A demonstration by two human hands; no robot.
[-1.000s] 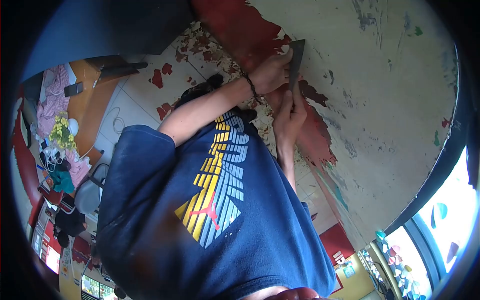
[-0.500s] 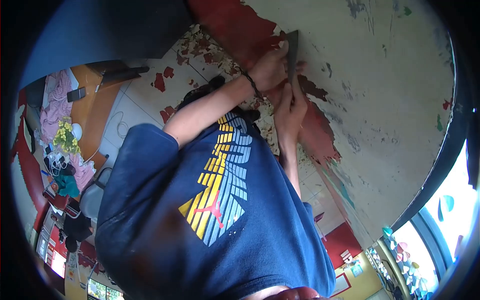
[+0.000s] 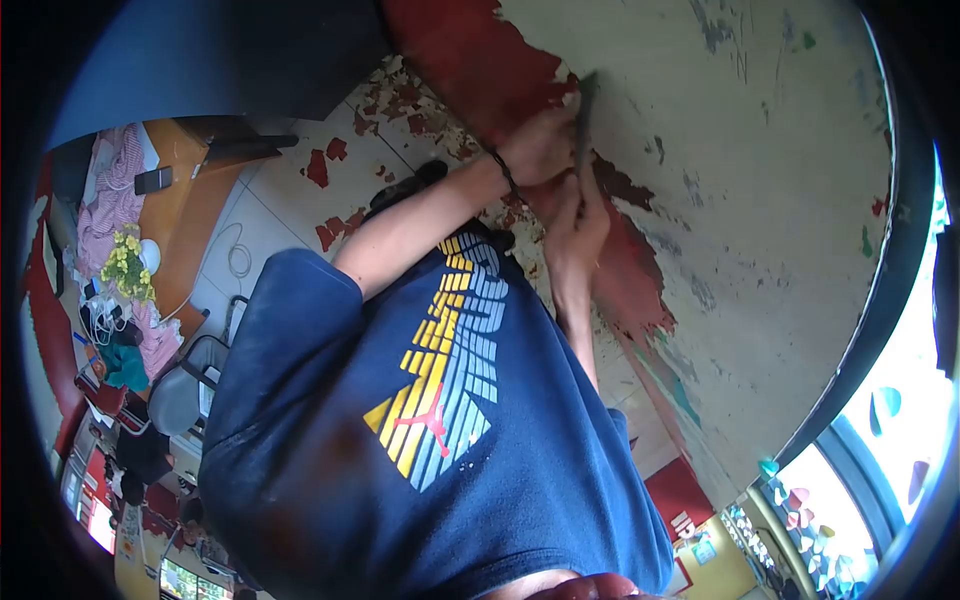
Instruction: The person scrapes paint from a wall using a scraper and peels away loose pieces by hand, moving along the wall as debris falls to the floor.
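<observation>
A flat grey metal scraper [image 3: 585, 115] stands edge-on against a wall panel [image 3: 760, 200] with peeling red paint [image 3: 480, 60]. My left hand [image 3: 540, 150], a dark bracelet at its wrist, is closed around the scraper's blade; its fingers are blurred and partly behind it. Just below, my right hand [image 3: 580, 220] grips the lower end, which its fingers hide. The blade's upper tip touches or nearly touches the panel beside the ragged edge of the red paint. Bare off-white surface with grey scuffs lies right of that edge.
Red and pale paint flakes [image 3: 320, 165] litter the tiled floor near the wall. A wooden desk [image 3: 185, 210], yellow flowers [image 3: 128, 265], pink striped cloth [image 3: 108, 210] and a grey chair [image 3: 180, 395] are on the left. Bright windows [image 3: 890, 400] are at lower right.
Both hands and the scraper have shifted slightly downward in view, and the blade has turned, looking narrower. The hands keep their hold. The camera view has moved a little.
</observation>
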